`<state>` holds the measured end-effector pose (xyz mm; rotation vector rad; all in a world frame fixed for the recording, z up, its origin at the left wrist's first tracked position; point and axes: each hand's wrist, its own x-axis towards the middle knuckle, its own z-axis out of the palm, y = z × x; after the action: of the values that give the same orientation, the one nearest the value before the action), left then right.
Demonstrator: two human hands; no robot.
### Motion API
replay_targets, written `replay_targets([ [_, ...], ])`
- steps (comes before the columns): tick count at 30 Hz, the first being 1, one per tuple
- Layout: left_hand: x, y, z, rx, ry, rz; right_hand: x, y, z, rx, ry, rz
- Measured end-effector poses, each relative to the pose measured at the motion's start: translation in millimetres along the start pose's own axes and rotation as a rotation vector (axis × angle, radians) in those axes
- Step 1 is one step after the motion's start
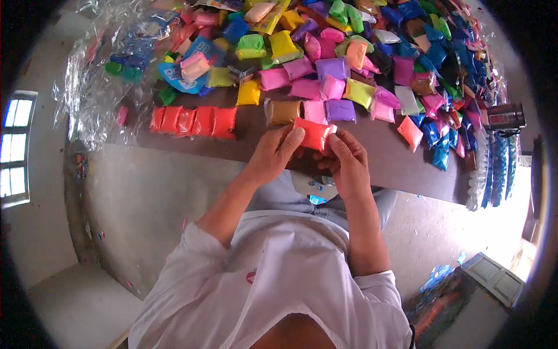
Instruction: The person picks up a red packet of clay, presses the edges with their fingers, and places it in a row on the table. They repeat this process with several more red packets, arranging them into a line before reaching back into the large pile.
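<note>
Between my two hands is a small red packet (314, 135) in clear film, its soft-looking filling resembling modelling clay. My left hand (277, 152) pinches its left end with the thumb on top. The fingers of my right hand (347, 156) grip its right end, where a pale bit of wrapper shows. Just beyond the packet lie a brown packet (283, 111), a pink packet (315, 110) and a purple packet (340, 110). To the left, a row of several red packets (195, 122) lies side by side near the table's front edge.
A large heap of coloured packets (331, 64) covers the back of the brown table (383, 160). Crumpled clear film (87, 87) hangs over its left end. A dark cylindrical object (504, 117) and stacked plastic strips (491, 174) are at the right end.
</note>
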<state>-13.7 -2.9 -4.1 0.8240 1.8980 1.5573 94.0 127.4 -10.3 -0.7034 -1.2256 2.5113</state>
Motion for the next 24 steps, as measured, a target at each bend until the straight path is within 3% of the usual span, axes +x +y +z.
replay_targets([
  [4,0.5,-1.5,-0.7,0.014,-0.034,0.042,-3.7,-2.1,9.5,0.049,0.019,0.006],
  [7,-0.2,0.1,-3.3,0.030,-0.073,-0.033,-3.3,0.7,5.0,-0.143,-0.014,-0.010],
  [13,-1.9,-3.8,-0.1,-0.096,-0.011,-0.052,-0.3,5.6,-2.8,-0.033,-0.016,0.019],
  [15,-2.1,-7.6,-0.7,-0.253,0.036,-0.195,-0.9,3.5,-1.4,0.067,0.051,0.063],
  [19,-2.5,-8.1,-5.2,-0.286,0.005,-0.175,-3.6,1.6,0.8,0.108,0.074,0.070],
  [22,-3.8,-9.2,-3.0,-0.214,0.017,-0.112,-2.7,5.0,2.1,0.012,0.104,-0.160],
  [24,-5.3,-10.1,-4.4,-0.214,-0.016,-0.081,-4.0,1.7,1.7,-0.012,0.103,-0.161],
])
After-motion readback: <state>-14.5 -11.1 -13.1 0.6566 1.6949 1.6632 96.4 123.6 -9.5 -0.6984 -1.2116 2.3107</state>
